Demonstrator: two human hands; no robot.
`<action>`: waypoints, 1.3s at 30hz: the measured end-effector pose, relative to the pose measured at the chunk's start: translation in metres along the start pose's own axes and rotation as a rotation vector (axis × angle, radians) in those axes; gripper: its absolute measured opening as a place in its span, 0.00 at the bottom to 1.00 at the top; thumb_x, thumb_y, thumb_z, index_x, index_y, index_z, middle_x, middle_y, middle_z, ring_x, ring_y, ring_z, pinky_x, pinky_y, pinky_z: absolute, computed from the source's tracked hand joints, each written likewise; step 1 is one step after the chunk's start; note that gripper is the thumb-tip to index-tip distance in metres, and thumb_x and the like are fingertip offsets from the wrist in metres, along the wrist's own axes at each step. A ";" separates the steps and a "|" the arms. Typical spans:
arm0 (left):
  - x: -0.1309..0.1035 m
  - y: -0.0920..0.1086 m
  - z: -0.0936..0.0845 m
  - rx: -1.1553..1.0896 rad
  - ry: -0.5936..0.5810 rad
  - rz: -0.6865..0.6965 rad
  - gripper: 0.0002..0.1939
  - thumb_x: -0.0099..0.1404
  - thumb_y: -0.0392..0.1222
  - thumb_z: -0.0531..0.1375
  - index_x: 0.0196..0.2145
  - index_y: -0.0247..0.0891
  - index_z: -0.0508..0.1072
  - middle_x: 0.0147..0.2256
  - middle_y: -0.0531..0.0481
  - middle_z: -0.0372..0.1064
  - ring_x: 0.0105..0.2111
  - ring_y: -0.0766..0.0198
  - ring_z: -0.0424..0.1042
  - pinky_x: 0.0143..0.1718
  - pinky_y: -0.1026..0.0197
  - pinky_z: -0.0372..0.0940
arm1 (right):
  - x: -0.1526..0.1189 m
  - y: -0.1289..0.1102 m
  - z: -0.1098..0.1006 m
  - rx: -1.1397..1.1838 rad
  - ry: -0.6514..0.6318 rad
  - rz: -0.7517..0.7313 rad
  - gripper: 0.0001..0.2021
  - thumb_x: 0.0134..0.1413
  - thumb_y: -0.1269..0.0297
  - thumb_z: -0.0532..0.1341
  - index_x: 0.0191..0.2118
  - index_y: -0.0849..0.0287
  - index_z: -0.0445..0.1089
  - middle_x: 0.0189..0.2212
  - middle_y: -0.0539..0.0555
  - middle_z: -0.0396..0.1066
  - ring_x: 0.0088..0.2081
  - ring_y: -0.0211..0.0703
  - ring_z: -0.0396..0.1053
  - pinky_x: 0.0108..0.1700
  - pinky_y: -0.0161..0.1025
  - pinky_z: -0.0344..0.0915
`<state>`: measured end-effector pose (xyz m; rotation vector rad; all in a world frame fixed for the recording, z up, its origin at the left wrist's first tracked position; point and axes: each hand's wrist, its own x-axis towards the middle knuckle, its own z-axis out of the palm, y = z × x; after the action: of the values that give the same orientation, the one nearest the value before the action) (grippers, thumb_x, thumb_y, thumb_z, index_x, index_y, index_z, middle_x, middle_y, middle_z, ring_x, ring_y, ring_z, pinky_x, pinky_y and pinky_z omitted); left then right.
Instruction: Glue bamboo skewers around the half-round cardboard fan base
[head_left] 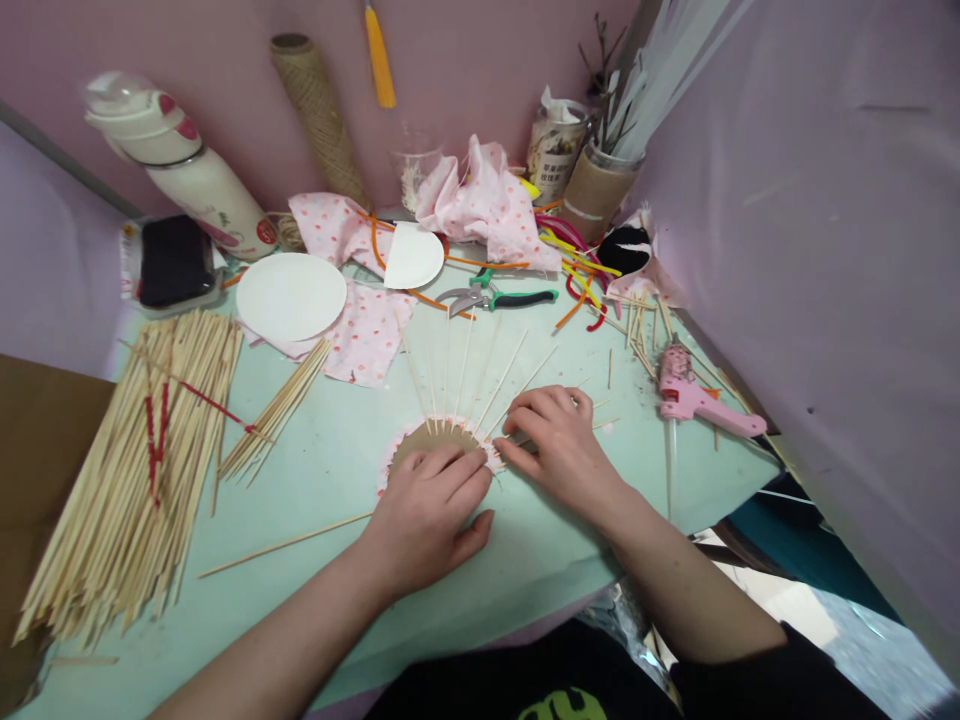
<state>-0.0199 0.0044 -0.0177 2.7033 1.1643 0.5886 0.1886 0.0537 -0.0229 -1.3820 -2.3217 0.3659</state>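
A round cardboard disc point(409, 447) with a pink dotted cloth edge lies on the table in front of me. Thin wooden sticks point(462, 365) fan out from its far side and right side. My left hand point(431, 510) rests on top of the disc, fingers lying across it and thumb apart, hiding its near part. At the disc's right edge, my right hand point(559, 445) has its thumb and fingers curled about a thin stick point(604, 424), whose far end shows beyond the knuckles. The exact contact of those fingertips is partly hidden.
A large pile of sticks point(142, 470) and a smaller bundle point(277, 410) lie left. Pruning shears point(499, 298), white paper circle point(291, 295), pink cloth point(487, 205) and pipe cleaners point(577, 270) are behind. A pink glue gun point(697, 395) sits right; a bottle point(180, 165) stands back left.
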 end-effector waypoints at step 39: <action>0.001 0.000 0.000 0.011 0.028 0.023 0.13 0.66 0.38 0.57 0.47 0.36 0.72 0.50 0.42 0.75 0.46 0.53 0.71 0.44 0.51 0.64 | 0.000 -0.001 -0.004 0.073 0.111 0.013 0.05 0.61 0.63 0.62 0.34 0.54 0.70 0.39 0.53 0.74 0.46 0.48 0.67 0.53 0.49 0.51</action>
<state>-0.0192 0.0050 -0.0174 2.7300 1.1479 0.6271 0.1902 0.0533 -0.0189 -1.3479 -2.1895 0.3651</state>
